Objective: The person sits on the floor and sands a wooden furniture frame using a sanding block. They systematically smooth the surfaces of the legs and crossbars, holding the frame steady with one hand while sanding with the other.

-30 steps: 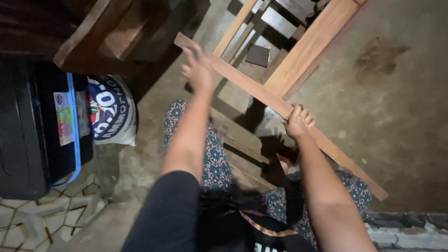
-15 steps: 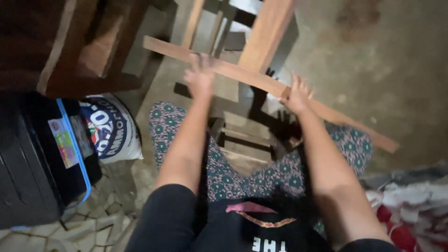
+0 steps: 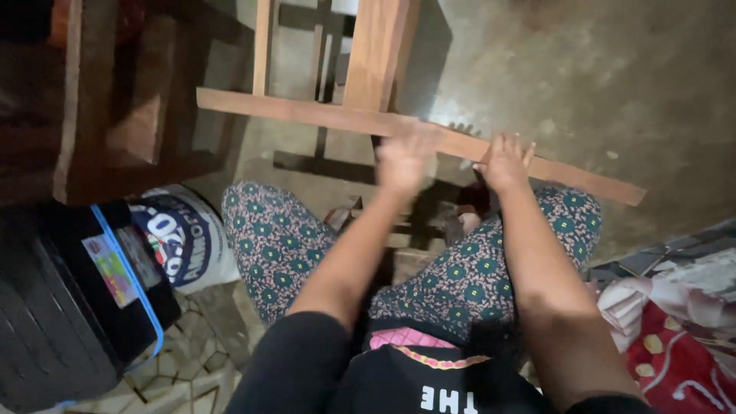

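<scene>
A long, thin wooden slat (image 3: 322, 115) runs across the upper middle of the frame, from upper left down toward the right edge, where its far end sits above the concrete floor (image 3: 613, 84). The person's right hand (image 3: 506, 162) rests on the slat right of centre, fingers curled over its top edge and gripping it. The left hand (image 3: 402, 159) is at the slat near the frame's centre, blurred; its fingers seem spread and laid against the wood, but whether they close around it cannot be told.

A broader wooden plank (image 3: 379, 50) comes down from the top edge and meets the slat just left of the left hand, and thinner wooden pieces of a frame (image 3: 264, 46) stand beside it at upper centre. Below the hands, the person's knees in patterned trousers (image 3: 284, 238) fill the middle of the picture, with small bits of wood (image 3: 345, 215) showing between them.

At upper left stands dark wooden furniture (image 3: 84, 100). Beneath it, at the left edge, sits a black box with a blue strap (image 3: 92, 299), and just beside it a white printed sack (image 3: 184, 238). Red and white patterned cloth (image 3: 675, 337) lies in the lower right corner.
</scene>
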